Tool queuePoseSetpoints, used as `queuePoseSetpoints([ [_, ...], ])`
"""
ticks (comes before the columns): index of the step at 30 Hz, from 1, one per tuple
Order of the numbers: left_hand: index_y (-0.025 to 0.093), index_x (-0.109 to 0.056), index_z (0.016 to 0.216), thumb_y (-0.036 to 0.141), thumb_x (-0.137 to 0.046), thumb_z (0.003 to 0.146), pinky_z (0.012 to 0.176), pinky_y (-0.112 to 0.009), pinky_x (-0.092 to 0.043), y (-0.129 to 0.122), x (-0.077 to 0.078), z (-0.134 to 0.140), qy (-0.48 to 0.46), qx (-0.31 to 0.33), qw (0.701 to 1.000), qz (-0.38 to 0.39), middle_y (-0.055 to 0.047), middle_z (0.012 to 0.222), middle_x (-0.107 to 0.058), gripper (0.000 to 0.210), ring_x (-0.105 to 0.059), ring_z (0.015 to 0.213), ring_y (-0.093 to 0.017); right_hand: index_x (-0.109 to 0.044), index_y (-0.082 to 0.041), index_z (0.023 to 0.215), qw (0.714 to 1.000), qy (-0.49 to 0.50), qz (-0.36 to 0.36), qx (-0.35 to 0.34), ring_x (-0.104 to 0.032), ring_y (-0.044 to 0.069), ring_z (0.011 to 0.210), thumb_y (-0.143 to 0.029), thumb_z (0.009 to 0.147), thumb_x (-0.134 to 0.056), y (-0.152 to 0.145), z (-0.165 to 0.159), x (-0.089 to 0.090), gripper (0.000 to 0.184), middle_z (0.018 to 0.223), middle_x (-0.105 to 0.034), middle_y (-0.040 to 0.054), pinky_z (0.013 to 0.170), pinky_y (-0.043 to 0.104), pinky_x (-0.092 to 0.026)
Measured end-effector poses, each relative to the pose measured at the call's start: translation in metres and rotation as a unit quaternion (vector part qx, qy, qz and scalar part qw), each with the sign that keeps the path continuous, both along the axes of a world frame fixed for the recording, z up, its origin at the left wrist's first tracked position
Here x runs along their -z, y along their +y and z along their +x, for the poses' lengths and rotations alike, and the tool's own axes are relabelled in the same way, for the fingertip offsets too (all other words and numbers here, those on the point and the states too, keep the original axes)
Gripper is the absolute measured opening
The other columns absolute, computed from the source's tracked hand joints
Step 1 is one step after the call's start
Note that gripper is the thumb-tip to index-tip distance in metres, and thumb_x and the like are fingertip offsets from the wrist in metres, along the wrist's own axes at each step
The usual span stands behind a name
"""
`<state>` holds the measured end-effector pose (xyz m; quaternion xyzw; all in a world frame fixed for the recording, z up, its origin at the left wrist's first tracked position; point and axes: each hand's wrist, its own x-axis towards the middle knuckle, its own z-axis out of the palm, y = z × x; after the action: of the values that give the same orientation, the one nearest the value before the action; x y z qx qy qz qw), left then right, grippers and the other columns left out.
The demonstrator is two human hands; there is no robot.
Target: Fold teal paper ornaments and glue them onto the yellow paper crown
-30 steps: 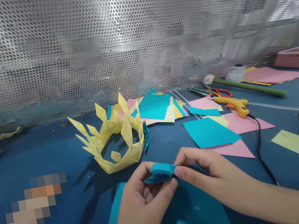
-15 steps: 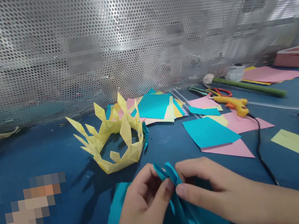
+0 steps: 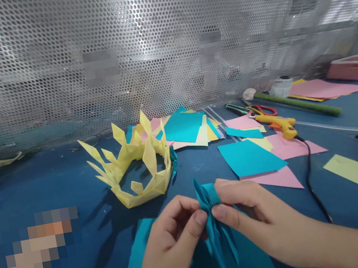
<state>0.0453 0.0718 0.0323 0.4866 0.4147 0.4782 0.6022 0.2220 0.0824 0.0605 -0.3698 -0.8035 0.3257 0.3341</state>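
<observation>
So both hands are up close in front of the wearer, palms turned in, forearms coming in from the bottom edge on the left and the lower right. Left hand (image 3: 169, 237) has its fingers curled, with the thumb tip against the side of the folded blue paper (image 3: 214, 234). Right hand (image 3: 259, 219) mirrors it, thumb on the near side and index finger bent up by the loop at the top. The grip is clamped on that paper from both sides, thumb tips nearly meeting at its pinched middle. The piece is held upright above a big blue sheet (image 3: 135, 261) on the surface (image 3: 41, 176), pointed ends hanging down and fanned out a bit.

Compared with a second ago it's quite a change: back then the paper lay sideways, folded end toward the left hand. Half a second ago it was already turned upright, with two tips poking up between the fingers. Now one pointed tip and a wide loop stick up instead. The yellow paper crown (image 3: 144, 196) beyond the left hand and the yellow glue gun (image 3: 277, 125) off to the right have basically stayed put.
</observation>
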Motion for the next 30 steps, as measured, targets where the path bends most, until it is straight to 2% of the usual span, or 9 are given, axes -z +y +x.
queuePoseSetpoints([
  [3,0.023,-0.062,0.073,0.053,-0.077,0.072,0.057,-0.018,-0.040,-0.001,-0.004,0.001,0.000,-0.009,1.000,-0.005,0.007,0.063,-0.051,0.034,-0.047,0.060,-0.009,-0.033,-0.021,0.064,1.000,0.010,-0.013,-0.008,-0.036,0.013,0.062,-0.035,0.101,-0.041,0.001,0.000,0.002,0.040,0.065,-0.035,-0.0048,0.057,0.025,-0.030],
  [7,0.021,-0.061,0.070,0.054,-0.075,0.074,0.055,-0.018,-0.038,-0.003,-0.009,0.001,0.005,-0.017,1.000,-0.013,0.007,0.059,-0.050,0.036,-0.044,0.057,-0.009,-0.040,-0.022,0.071,0.995,0.044,-0.093,-0.015,-0.035,0.012,0.062,-0.041,0.102,-0.040,0.002,0.001,0.001,0.036,0.068,-0.036,-0.0056,0.056,0.024,-0.030],
  [10,0.020,-0.062,0.069,0.055,-0.073,0.076,0.055,-0.019,-0.038,-0.003,-0.009,0.002,0.005,-0.021,1.000,-0.016,0.006,0.060,-0.052,0.037,-0.044,0.058,-0.010,-0.045,-0.022,0.079,0.988,0.079,-0.132,-0.010,-0.035,0.012,0.065,-0.042,0.101,-0.043,0.001,0.002,-0.001,0.029,0.072,-0.039,-0.0056,0.058,0.023,-0.032],
  [13,0.021,-0.063,0.070,0.054,-0.073,0.076,0.058,-0.019,-0.040,-0.002,-0.006,0.001,-0.002,-0.022,1.000,-0.017,0.006,0.062,-0.052,0.034,-0.047,0.060,-0.010,-0.047,-0.022,0.079,0.980,0.110,-0.168,-0.012,-0.033,0.012,0.064,-0.044,0.098,-0.049,0.001,0.001,-0.002,0.029,0.070,-0.038,-0.0062,0.057,0.023,-0.031],
  [16,0.023,-0.063,0.075,0.051,-0.074,0.077,0.058,-0.020,-0.041,0.000,-0.002,0.001,-0.009,-0.027,0.999,-0.019,0.006,0.063,-0.054,0.030,-0.049,0.061,-0.011,-0.051,-0.021,0.082,0.959,0.155,-0.237,-0.008,-0.033,0.010,0.063,-0.052,0.089,-0.061,0.004,-0.002,-0.003,0.033,0.069,-0.038,-0.0071,0.057,0.022,-0.031],
  [20,0.022,-0.062,0.074,0.052,-0.075,0.074,0.055,-0.019,-0.040,0.003,-0.001,0.002,-0.012,-0.037,0.999,-0.026,0.005,0.064,-0.054,0.033,-0.049,0.059,-0.010,-0.056,-0.017,0.075,0.929,0.206,-0.308,0.009,-0.038,0.009,0.064,-0.055,0.073,-0.076,0.010,-0.004,-0.002,0.043,0.067,-0.044,-0.0066,0.060,0.020,-0.034],
  [25,0.021,-0.059,0.069,0.054,-0.079,0.069,0.057,-0.022,-0.040,0.002,-0.003,0.002,0.011,-0.022,0.999,-0.035,0.005,0.061,-0.050,0.038,-0.045,0.060,-0.012,-0.065,-0.014,0.076,0.883,0.241,-0.400,-0.040,-0.047,0.008,0.064,-0.045,0.069,-0.084,0.013,-0.001,0.005,0.037,0.068,-0.058,-0.0028,0.062,0.021,-0.036],
  [30,0.021,-0.061,0.067,0.045,-0.079,0.069,0.060,-0.023,-0.040,0.003,-0.003,0.001,0.023,-0.020,0.999,-0.039,0.005,0.060,-0.052,0.031,-0.045,0.060,-0.012,-0.065,-0.017,0.074,0.864,0.266,-0.425,-0.044,-0.046,0.007,0.059,-0.038,0.065,-0.087,0.013,0.000,0.010,0.032,0.063,-0.056,-0.0059,0.058,0.019,-0.036],
])
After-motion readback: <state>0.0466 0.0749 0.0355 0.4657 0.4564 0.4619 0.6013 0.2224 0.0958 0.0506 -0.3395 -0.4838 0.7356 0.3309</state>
